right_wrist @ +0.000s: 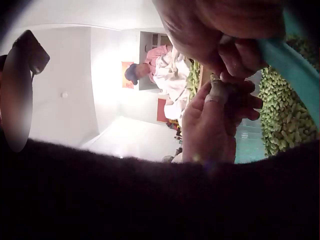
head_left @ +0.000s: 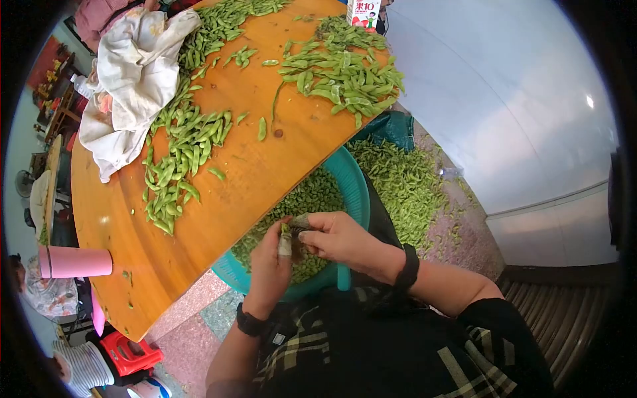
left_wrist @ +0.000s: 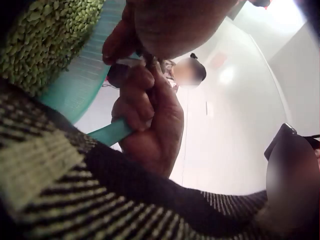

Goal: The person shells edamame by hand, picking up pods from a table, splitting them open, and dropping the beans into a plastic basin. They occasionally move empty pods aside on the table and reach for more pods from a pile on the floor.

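Both hands meet over a teal plastic basket (head_left: 359,192) full of shelled green soybeans (head_left: 325,188). My left hand (head_left: 271,264), with a pale wrap around its thumb, pinches a green soybean pod (head_left: 285,228) at the fingertips. From the other side my right hand (head_left: 342,240) grips the same pod, its index finger wrapped too and its other fingers curled in. In the right wrist view only a small end of the pod (right_wrist: 213,77) shows between the fingertips. The fingers hide most of it.
On the wooden table (head_left: 232,179) lie piles of unshelled pods (head_left: 186,149), a white cloth (head_left: 136,79), a pink cup (head_left: 76,261) and a drink carton (head_left: 363,13). Many empty-looking pods (head_left: 405,189) cover the floor right of the basket. Another person (right_wrist: 156,62) sits across the table.
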`<action>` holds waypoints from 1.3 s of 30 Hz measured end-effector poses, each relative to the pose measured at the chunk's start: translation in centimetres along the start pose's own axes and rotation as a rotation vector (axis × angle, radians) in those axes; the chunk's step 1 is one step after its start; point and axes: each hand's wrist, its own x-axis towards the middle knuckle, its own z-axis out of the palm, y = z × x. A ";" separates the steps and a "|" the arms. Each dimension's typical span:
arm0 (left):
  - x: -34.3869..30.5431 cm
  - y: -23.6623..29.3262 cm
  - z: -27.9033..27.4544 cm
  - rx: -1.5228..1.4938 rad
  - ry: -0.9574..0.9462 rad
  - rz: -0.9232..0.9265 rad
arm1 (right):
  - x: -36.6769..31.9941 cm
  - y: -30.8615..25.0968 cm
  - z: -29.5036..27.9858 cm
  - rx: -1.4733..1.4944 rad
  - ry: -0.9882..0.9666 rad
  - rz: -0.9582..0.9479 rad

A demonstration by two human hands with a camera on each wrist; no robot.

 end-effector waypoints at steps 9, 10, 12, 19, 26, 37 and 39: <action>0.2 -0.9 1.1 -1.163 -0.048 -0.525 | 0.3 -0.3 -1.7 -0.054 0.003 0.180; 0.3 -1.1 1.3 -1.163 -0.046 -0.524 | 0.2 -0.4 -1.3 -0.055 0.001 0.179; 0.3 -1.6 1.5 -0.751 -0.054 -0.277 | -0.2 -0.7 -0.4 -0.155 -0.040 -0.028; -0.1 -2.2 1.3 -0.691 -0.063 -0.217 | 0.1 0.8 -1.0 -0.123 -0.007 0.047; 0.8 -2.0 1.6 -0.765 0.017 -0.360 | 0.3 1.2 -0.9 -0.266 0.098 -0.074; 0.9 -2.9 1.4 -0.255 -0.080 -0.366 | 0.6 1.3 -1.8 -0.392 0.260 -0.333; 0.9 -3.7 1.3 -0.493 -0.013 -0.496 | 0.7 1.6 -2.0 -0.410 0.270 -0.333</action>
